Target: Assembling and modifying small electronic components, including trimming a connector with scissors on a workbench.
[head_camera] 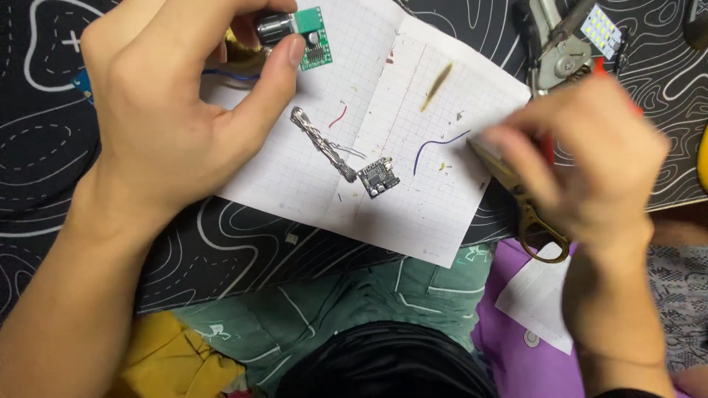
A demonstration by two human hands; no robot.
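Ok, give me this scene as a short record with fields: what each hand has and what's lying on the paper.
left hand: the left hand pinches a small green circuit board with a round metal knob, over the sheet's top left
right hand: the right hand, blurred, has brass-coloured scissors in its grip
surface: squared paper sheet on a black mat with white lines
on the paper: a twisted bare wire bundle, a small dark circuit board, a purple wire offcut, a red wire offcut
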